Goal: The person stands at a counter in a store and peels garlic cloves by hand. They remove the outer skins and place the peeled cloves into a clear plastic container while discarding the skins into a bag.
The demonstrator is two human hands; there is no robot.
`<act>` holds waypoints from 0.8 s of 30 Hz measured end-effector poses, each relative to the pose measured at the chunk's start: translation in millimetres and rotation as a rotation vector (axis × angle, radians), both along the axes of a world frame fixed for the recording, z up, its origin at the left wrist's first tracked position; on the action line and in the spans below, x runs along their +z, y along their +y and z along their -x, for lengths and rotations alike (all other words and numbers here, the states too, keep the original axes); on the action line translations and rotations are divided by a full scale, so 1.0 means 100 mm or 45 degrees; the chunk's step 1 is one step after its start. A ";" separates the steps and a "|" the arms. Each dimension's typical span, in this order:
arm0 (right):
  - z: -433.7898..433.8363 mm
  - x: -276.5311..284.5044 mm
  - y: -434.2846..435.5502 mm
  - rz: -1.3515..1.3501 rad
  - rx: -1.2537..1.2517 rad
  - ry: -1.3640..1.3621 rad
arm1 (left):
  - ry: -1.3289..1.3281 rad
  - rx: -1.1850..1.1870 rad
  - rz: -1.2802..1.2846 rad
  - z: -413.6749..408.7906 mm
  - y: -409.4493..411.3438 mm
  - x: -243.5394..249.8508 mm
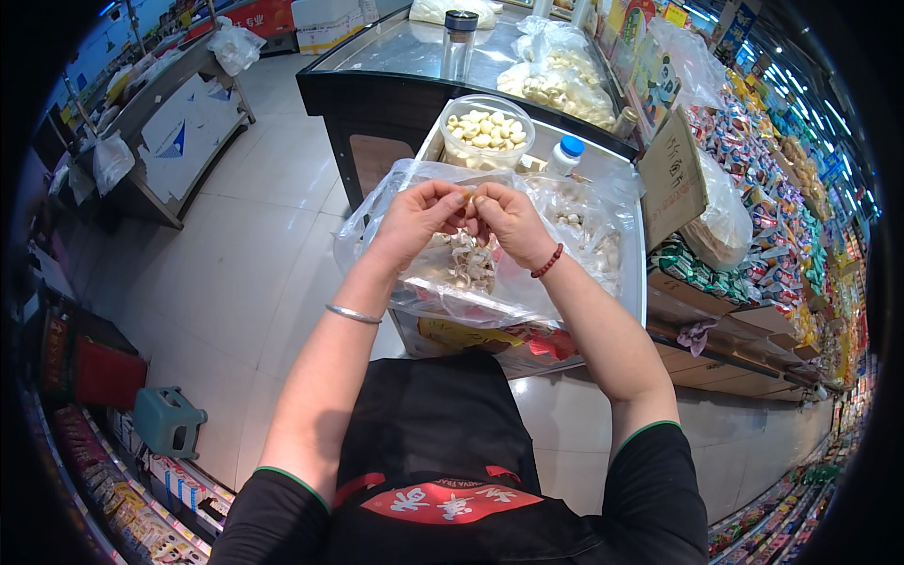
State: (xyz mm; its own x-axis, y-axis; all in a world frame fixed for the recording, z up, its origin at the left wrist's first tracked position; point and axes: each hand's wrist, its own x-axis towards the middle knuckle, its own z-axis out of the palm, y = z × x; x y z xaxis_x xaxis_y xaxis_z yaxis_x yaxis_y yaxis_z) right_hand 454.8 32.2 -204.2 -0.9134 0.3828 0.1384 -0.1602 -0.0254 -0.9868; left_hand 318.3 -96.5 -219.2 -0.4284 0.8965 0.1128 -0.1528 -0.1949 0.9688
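Note:
My left hand (pixel 422 215) and my right hand (pixel 514 224) meet over a clear plastic bag (pixel 367 205). Between their fingertips they pinch a small pale piece, seemingly a garlic clove (pixel 470 200), mostly covered by the fingers. Below them, papery garlic skins (pixel 472 263) lie heaped in the bag. Just beyond stands a round clear plastic tub (pixel 482 159) filled with peeled garlic cloves (pixel 487 130). To its right is a white bottle with a blue cap (pixel 571 147). Unpeeled garlic (pixel 573 215) lies in plastic on the right.
A white-edged bin (pixel 641 261) holds these things. Behind it, a dark-sided metal counter (pixel 395 60) carries a glass flask (pixel 458 56) and bagged garlic (pixel 558 85). Packaged snacks (pixel 770 212) and a cardboard sign (pixel 667 176) rise at right. A green plastic stool (pixel 166 421) stands lower left.

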 end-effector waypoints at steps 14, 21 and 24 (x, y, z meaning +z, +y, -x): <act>0.01 -0.23 0.14 -0.781 -0.179 -0.387 | -0.184 0.251 -0.055 0.01 -0.02 0.06; 0.02 -0.04 0.07 -0.530 -0.306 -0.146 | 0.154 0.253 -0.010 -0.05 0.00 0.03; 0.03 -0.08 0.02 -0.750 -0.354 0.049 | 0.385 0.264 -0.137 -0.01 0.04 -0.08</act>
State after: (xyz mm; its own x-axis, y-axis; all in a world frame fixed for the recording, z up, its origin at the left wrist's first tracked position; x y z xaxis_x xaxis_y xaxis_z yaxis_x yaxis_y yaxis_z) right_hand 451.6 34.2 -211.8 -0.7815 0.4539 0.4281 -0.1187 0.5654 -0.8162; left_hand 319.5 -92.4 -226.9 -0.5322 0.7706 0.3507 0.1904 -0.2946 0.9364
